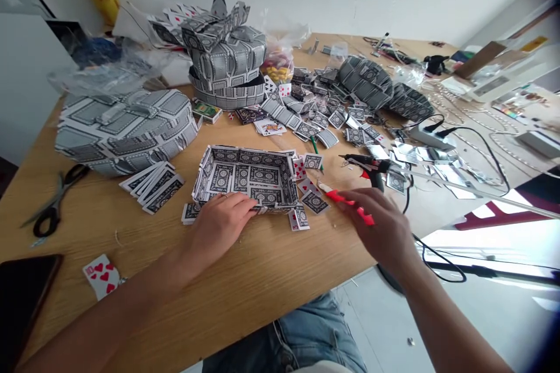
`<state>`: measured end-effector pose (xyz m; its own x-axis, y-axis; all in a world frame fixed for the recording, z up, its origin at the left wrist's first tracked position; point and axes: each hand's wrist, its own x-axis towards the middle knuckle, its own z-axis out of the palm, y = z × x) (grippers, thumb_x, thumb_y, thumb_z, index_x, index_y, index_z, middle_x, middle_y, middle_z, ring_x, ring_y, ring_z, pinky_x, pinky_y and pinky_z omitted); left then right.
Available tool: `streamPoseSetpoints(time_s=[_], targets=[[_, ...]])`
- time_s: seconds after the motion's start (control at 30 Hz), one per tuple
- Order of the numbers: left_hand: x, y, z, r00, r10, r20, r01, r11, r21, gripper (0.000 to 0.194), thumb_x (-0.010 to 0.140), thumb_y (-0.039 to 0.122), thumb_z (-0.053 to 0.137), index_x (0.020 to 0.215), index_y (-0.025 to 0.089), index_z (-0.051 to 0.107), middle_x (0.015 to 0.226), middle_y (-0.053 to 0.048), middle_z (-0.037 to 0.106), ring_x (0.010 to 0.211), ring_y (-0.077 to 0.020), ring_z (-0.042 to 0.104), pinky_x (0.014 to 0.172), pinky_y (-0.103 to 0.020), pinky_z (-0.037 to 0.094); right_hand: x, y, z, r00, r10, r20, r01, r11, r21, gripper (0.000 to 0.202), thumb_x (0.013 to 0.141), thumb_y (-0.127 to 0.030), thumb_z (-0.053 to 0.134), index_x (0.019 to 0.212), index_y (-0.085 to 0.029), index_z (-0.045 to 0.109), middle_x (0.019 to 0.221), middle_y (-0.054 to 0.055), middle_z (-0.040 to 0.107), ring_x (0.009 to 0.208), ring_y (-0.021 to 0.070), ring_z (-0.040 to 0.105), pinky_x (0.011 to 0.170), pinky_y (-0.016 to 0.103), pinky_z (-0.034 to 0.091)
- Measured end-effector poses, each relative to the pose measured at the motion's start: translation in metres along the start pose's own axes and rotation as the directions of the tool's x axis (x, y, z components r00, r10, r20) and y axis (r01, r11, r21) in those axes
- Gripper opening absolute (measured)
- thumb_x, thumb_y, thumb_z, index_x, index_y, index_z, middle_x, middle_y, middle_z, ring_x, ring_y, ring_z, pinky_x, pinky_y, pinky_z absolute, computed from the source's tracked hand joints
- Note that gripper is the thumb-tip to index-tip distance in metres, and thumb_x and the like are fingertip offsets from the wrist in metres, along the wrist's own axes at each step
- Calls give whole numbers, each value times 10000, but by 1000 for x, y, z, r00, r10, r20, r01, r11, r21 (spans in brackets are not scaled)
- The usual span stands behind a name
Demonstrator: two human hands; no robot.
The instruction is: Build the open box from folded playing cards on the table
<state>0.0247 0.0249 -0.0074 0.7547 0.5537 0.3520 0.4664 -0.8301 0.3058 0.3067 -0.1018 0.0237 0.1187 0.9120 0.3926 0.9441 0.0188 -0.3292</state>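
An open rectangular box (263,176) made of patterned playing cards lies on the wooden table. My left hand (225,215) is closed over its near wall, fingers at the rim and inside edge. To the right of the box, my right hand (380,222) grips a red-handled tool (350,202), its pale tip pointing toward the loose cards (315,202) beside the box. Just beyond that hand lies a black glue gun (365,163) with a glue stick in its back. A green pen (316,152) lies behind the cards.
Round card-covered boxes (126,128) stand at the left and back. Black scissors (56,198), fanned cards (153,186) and a dark phone (26,297) lie at the left. A power strip (437,137) with cables sits at the right, beyond silvery pieces.
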Motion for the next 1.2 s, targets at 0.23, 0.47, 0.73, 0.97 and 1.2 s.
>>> streamPoseSetpoints(time_s=[0.23, 0.47, 0.73, 0.97, 1.2], targets=[[3, 7, 10, 999, -45, -14, 45, 999, 31, 149, 897, 169, 582, 1000, 166, 689, 992, -65, 726, 866, -224, 685, 757, -361, 519, 30, -33, 30, 949, -282, 141, 243, 939, 245, 223, 962, -256, 513, 1086, -238, 697, 987, 70, 668, 852, 167, 661, 705, 288, 547], [1, 5, 18, 996, -34, -78, 39, 998, 58, 169, 924, 182, 549, 1036, 173, 675, 925, -46, 726, 823, -202, 669, 749, -345, 486, 35, -34, 33, 924, -336, 181, 310, 937, 158, 219, 971, -220, 481, 1048, -222, 686, 1004, 74, 679, 865, 173, 666, 722, 290, 538], [0, 2, 21, 996, 15, -83, -11, 999, 49, 197, 934, 178, 532, 1092, 163, 648, 926, -49, 726, 836, -197, 663, 739, -341, 441, 40, -45, 30, 923, -292, 249, 266, 955, 135, 184, 957, -225, 505, 985, -205, 685, 986, 78, 698, 840, 184, 683, 700, 297, 541], [6, 10, 17, 995, 58, -80, -58, 998, 10, 244, 951, 281, 523, 1130, 144, 618, 994, -75, 726, 916, -210, 660, 882, -420, 401, 43, -41, 32, 954, -202, 221, 147, 959, 241, 154, 931, -264, 548, 946, -216, 694, 929, 55, 718, 794, 176, 686, 689, 290, 548], [17, 18, 22, 988, 17, -151, -31, 995, -92, 215, 945, 276, 536, 1091, 159, 641, 1052, -65, 721, 947, -202, 661, 860, -360, 483, 42, -23, 33, 971, 11, 238, -72, 966, 249, 162, 937, -290, 542, 987, -219, 678, 925, 37, 718, 773, 164, 660, 670, 277, 516]])
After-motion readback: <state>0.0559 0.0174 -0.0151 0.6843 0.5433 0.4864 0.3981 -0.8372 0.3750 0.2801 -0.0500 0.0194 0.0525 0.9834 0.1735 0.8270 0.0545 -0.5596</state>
